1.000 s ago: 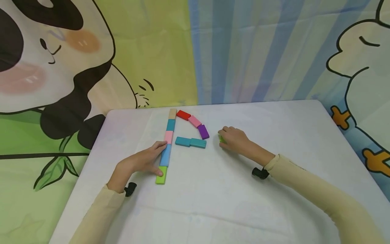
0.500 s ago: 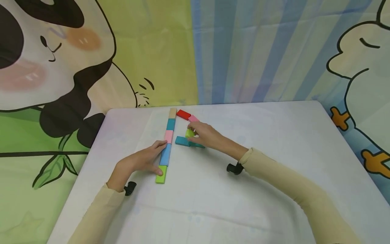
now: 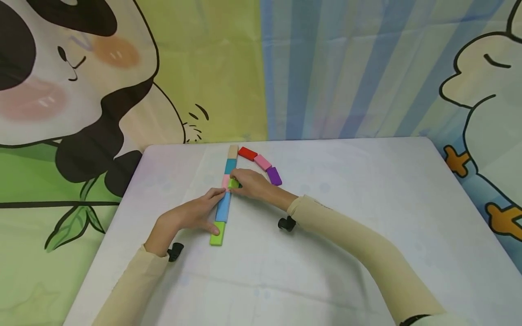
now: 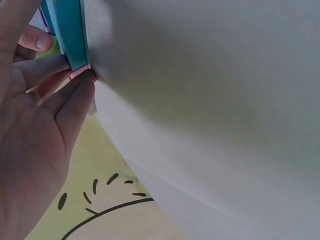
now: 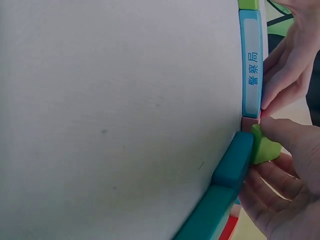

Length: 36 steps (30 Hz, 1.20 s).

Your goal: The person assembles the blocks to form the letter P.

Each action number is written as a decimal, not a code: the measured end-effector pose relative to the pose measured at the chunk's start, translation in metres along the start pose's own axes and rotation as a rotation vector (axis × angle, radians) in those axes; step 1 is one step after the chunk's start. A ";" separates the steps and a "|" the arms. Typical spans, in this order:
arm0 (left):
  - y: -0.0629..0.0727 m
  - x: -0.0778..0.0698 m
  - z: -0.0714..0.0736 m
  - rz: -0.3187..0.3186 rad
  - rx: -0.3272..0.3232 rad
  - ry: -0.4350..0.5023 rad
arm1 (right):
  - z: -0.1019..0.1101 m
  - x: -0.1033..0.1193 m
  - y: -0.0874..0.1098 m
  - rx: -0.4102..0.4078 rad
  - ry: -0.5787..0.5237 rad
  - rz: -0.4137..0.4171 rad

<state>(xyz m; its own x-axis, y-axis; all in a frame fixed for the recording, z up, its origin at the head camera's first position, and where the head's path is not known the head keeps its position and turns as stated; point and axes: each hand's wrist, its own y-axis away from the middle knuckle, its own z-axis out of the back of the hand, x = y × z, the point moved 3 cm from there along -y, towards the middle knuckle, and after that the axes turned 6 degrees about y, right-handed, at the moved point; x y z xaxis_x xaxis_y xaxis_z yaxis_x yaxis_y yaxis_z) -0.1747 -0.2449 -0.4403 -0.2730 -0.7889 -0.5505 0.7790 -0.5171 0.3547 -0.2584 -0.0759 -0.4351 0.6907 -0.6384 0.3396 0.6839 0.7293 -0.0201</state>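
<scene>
My right hand [image 3: 254, 184] pinches a small green block [image 5: 265, 147] between thumb and fingers, beside the pink block [image 3: 225, 182] in a straight row. That row also has a beige block [image 3: 233, 152], a teal block [image 3: 230, 165], a blue block [image 3: 222, 208] and a light green block [image 3: 218, 237]. Along its left side rests my left hand [image 3: 185, 215], fingertips near the pink-blue joint and thumb on the light green block. Two teal blocks [image 5: 232, 160] lie end to end by the right hand, which hides them in the head view.
Right of the row's far end, a red block [image 3: 247, 154], a pink block [image 3: 263, 162] and a purple block [image 3: 274, 176] form a curve. A white cloth covers the table [image 3: 346, 203], and a printed curtain [image 3: 326, 68] hangs behind it.
My right hand has carried the green block leftward from the right side, over the two teal blocks, to the row. The left hand stays at the row.
</scene>
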 end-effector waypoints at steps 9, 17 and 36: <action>0.000 -0.001 0.005 0.032 0.006 -0.009 | -0.005 -0.002 0.004 0.060 0.095 -0.022; -0.002 -0.005 -0.001 0.015 0.008 0.009 | 0.016 -0.019 0.050 0.095 0.145 -0.069; 0.004 0.001 -0.003 0.033 0.009 0.027 | 0.024 -0.061 0.107 0.046 0.259 -0.189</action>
